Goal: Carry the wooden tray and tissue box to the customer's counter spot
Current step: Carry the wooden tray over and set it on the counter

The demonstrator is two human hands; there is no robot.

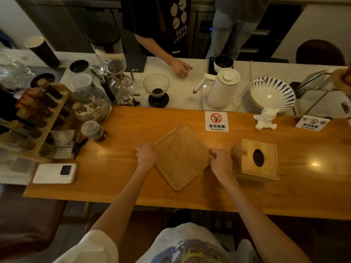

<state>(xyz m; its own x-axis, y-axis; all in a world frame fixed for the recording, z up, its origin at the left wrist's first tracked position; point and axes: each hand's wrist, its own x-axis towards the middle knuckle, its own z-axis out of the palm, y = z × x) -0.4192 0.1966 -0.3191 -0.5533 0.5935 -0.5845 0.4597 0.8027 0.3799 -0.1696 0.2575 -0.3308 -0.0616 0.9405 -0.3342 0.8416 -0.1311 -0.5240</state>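
The flat, square, light wooden tray (182, 156) lies turned cornerwise on the long orange-brown wooden table (123, 168). The left hand (146, 153) is closed on the tray's left corner; the right hand (220, 161) is closed on its right corner. The square wooden tissue box with an oval top opening (256, 160) stands on the table just right of the right hand, apart from the tray. A white no-smoking sign (216, 121) lies beyond the tray.

The person wears a white short-sleeved T-shirt (190, 247) with a blue and yellow printed graphic on its front.
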